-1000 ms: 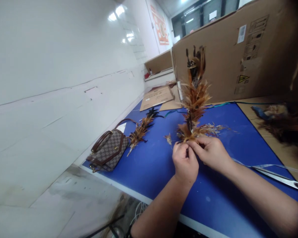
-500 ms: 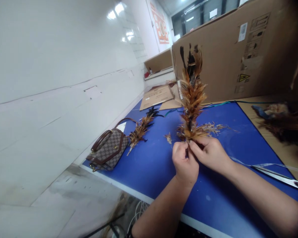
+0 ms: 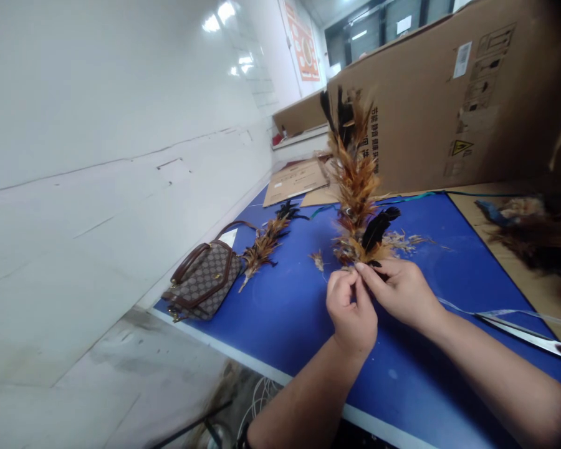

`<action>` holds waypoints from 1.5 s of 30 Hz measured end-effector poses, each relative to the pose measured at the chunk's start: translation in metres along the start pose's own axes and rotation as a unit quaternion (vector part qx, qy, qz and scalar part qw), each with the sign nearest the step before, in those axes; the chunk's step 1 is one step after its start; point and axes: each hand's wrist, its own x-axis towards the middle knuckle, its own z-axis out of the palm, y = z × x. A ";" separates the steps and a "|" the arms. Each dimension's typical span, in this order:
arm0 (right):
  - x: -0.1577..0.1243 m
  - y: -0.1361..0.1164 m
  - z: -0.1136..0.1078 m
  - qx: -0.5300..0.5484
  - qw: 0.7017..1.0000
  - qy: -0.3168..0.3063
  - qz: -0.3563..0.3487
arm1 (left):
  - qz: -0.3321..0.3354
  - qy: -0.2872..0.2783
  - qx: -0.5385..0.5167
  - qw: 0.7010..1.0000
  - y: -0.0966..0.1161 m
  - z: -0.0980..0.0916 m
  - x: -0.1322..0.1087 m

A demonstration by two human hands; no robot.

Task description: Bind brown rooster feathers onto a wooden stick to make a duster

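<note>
A long bundle of orange-brown feathers (image 3: 358,184) with dark tips stands up before me above the blue table. My left hand (image 3: 350,305) pinches the lower end of this bundle. Close against it, my right hand (image 3: 397,290) also has its thumb and fingers pressed together at the base, and a black feather (image 3: 380,229) sticks up beside its fingertips. What exactly lies between the fingertips is hidden. Another feather bundle (image 3: 264,246) lies flat further left. Behind my hands rests a small pile of pale feathers (image 3: 409,241).
A brown patterned handbag (image 3: 210,280) sits at the left edge of the blue table (image 3: 290,312). Scissors (image 3: 533,337) and clear ribbon lie at right. Dark feathers (image 3: 537,243) are heaped at far right. A large cardboard box (image 3: 416,118) stands behind; flat cardboard (image 3: 297,181) lies at back left.
A black feather now shows by my right hand's fingertips, at the bundle's base. The upright bundle has tilted slightly left. Both hands stay close together at its lower end.
</note>
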 end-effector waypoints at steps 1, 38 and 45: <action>0.000 0.000 -0.001 0.002 1.000 -0.002 0.001 | -0.012 -0.008 -0.017 1.000 0.001 -0.001 -0.001; 0.012 0.011 -0.028 0.185 0.965 -0.186 0.011 | -0.413 -0.258 -0.394 0.780 0.005 -0.026 0.027; 0.012 0.007 -0.032 0.171 0.963 -0.206 -0.003 | -0.469 -0.345 -0.456 0.673 0.001 -0.035 0.034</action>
